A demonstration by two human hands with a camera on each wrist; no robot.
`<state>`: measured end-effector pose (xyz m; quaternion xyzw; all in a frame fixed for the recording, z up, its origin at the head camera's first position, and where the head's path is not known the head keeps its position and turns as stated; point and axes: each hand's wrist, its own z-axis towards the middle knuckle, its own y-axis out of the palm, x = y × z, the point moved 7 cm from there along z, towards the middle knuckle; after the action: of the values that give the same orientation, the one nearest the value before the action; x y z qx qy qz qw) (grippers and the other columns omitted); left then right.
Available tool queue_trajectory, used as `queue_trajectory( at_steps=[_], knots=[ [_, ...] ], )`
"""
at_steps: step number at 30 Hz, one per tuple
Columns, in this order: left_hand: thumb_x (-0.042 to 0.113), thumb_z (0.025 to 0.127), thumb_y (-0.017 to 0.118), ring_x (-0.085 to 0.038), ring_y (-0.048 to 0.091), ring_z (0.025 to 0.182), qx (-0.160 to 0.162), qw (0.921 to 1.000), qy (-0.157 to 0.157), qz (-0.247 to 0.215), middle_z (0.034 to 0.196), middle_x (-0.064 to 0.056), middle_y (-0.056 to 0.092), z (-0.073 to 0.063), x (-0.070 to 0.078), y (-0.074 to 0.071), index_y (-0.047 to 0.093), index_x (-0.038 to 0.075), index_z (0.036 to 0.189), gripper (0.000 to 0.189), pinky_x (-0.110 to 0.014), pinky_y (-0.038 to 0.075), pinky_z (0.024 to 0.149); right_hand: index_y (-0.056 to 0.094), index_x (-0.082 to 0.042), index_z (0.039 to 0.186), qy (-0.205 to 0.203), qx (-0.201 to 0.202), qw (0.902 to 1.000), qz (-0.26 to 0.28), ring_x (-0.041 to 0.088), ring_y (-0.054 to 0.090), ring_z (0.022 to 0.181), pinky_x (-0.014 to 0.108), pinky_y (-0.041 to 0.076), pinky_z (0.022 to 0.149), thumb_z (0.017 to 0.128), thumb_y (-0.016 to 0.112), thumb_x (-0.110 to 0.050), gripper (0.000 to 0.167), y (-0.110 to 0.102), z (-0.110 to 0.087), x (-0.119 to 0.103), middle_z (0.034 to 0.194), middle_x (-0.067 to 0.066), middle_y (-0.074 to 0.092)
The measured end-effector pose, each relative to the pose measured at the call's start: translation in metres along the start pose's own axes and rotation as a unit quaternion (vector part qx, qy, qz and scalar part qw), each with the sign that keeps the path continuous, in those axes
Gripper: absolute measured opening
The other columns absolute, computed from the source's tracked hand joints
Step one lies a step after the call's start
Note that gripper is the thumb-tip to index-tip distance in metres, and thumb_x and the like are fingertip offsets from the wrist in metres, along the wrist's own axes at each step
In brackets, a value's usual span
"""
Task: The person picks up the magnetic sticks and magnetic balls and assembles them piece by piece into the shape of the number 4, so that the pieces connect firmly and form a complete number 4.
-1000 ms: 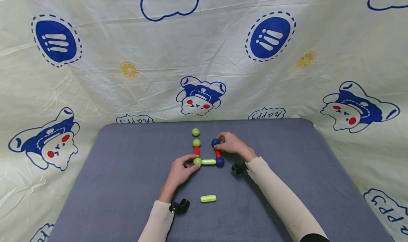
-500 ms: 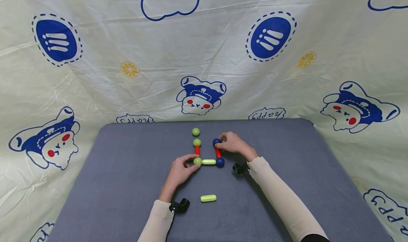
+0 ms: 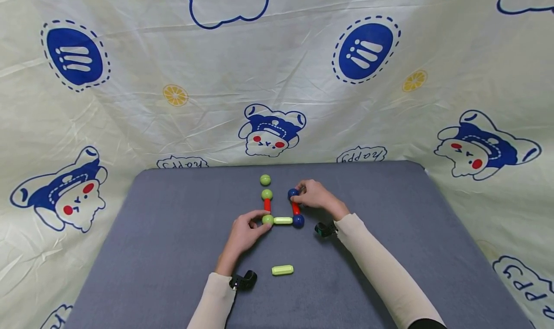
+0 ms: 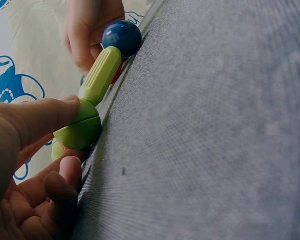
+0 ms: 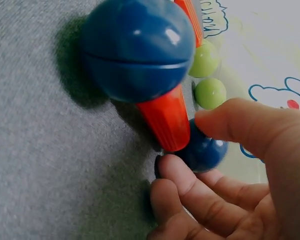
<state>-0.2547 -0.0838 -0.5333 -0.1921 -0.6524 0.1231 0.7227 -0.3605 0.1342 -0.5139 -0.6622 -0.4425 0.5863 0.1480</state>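
Note:
A U-shaped frame of balls and rods lies on the table. Its near left corner is a green ball (image 3: 268, 220), pinched between thumb and fingers of my left hand (image 3: 243, 234). From it a yellow-green rod (image 4: 101, 75) runs right to a blue ball (image 5: 138, 49). A red rod (image 3: 295, 208) slants from there to a far blue ball (image 3: 293, 193), which my right hand (image 3: 317, 195) grips with thumb and fingers. On the left side, another red rod (image 3: 267, 205) leads back to a second green ball (image 3: 266, 194).
Just beyond the frame's left side sits a loose green ball (image 3: 265, 180). A loose yellow-green rod (image 3: 283, 270) lies nearer the front, between the forearms. The grey table (image 3: 182, 208) ends at the back against a printed cloth (image 3: 207, 127).

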Motion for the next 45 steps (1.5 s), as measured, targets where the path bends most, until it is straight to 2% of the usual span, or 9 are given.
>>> queue_trajectory(
  at_steps=[8, 18, 26, 33, 45],
  knots=[
    [0.021, 0.09, 0.081, -0.008, 0.047, 0.06, 0.001, 1.0, -0.005, 0.002, 0.104, -0.002, 0.072, 0.0, -0.001, 0.0, 0.077, 0.02, 0.119, 0.029, -0.022, 0.037, 0.055, 0.064, -0.001, 0.122, -0.013, 0.001, 0.9998, -0.016, 0.017, 0.062, 0.074, 0.029, 0.048, 0.067, 0.093, 0.075, -0.029, 0.041, 0.004, 0.002, -0.003, 0.091, 0.009, 0.07],
    [0.022, 0.09, 0.081, -0.008, 0.046, 0.058, 0.0, 1.0, -0.006, 0.0, 0.096, -0.001, 0.07, -0.001, -0.002, -0.001, 0.077, 0.02, 0.119, 0.029, -0.023, 0.036, 0.053, 0.059, 0.001, 0.131, -0.025, 0.005, 0.9997, -0.007, 0.016, 0.058, 0.068, 0.029, 0.045, 0.063, 0.093, 0.074, -0.026, 0.049, 0.004, 0.002, -0.003, 0.083, 0.007, 0.067],
    [0.021, 0.09, 0.081, -0.008, 0.046, 0.058, 0.003, 1.0, -0.005, 0.006, 0.1, 0.0, 0.071, -0.001, -0.002, -0.001, 0.077, 0.02, 0.119, 0.029, -0.022, 0.036, 0.053, 0.058, -0.001, 0.132, -0.018, 0.006, 0.9997, 0.014, 0.016, 0.059, 0.068, 0.028, 0.046, 0.062, 0.094, 0.073, -0.025, 0.048, 0.002, -0.004, -0.006, 0.084, 0.007, 0.066],
    [0.022, 0.09, 0.082, -0.008, 0.045, 0.057, 0.004, 0.9999, -0.001, 0.012, 0.085, 0.001, 0.065, 0.0, -0.002, -0.001, 0.077, 0.021, 0.118, 0.029, -0.023, 0.036, 0.052, 0.061, -0.001, 0.129, -0.021, 0.014, 0.999, 0.038, 0.016, 0.06, 0.066, 0.028, 0.046, 0.061, 0.095, 0.072, -0.027, 0.044, 0.002, -0.009, -0.003, 0.084, 0.008, 0.066],
    [0.022, 0.09, 0.082, -0.008, 0.047, 0.057, 0.004, 0.9999, 0.012, 0.011, 0.098, -0.002, 0.072, 0.0, 0.001, 0.0, 0.077, 0.019, 0.118, 0.029, -0.023, 0.037, 0.053, 0.061, -0.002, 0.128, -0.021, 0.028, 0.9983, 0.047, 0.016, 0.062, 0.069, 0.029, 0.047, 0.063, 0.098, 0.069, -0.03, 0.042, 0.002, -0.005, 0.003, 0.088, 0.009, 0.068]
  ],
)
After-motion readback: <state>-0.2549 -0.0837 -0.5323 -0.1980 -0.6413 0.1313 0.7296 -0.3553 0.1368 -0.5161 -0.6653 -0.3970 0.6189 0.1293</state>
